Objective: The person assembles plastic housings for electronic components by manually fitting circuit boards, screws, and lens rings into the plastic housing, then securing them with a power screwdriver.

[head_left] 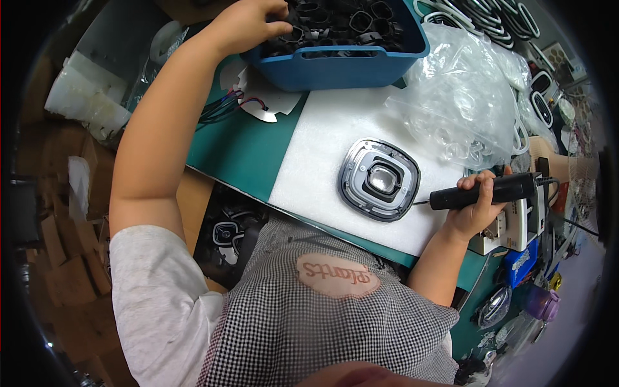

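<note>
My right hand (474,216) is wrapped round a black electric screwdriver (493,192), held nearly level. Its thin bit points left and reaches the right edge of a rounded-square grey and black plastic housing (373,192), which lies flat with a clear lens-like piece in its centre. Far to the left, my left hand (253,27) is at the near left rim of a blue plastic bin (335,72) full of small black plastic parts (361,22). Its thumb and fingers are bent among those parts; whatever they grip merges with the dark pile.
Under the housing lies a white foam sheet (309,168) on a green table (248,164). Clear plastic bags (458,97) sit beyond it, with white oval rings (496,19) behind. Coloured wires (225,106) lie left of the bin. More black housings (225,233) sit below the table edge.
</note>
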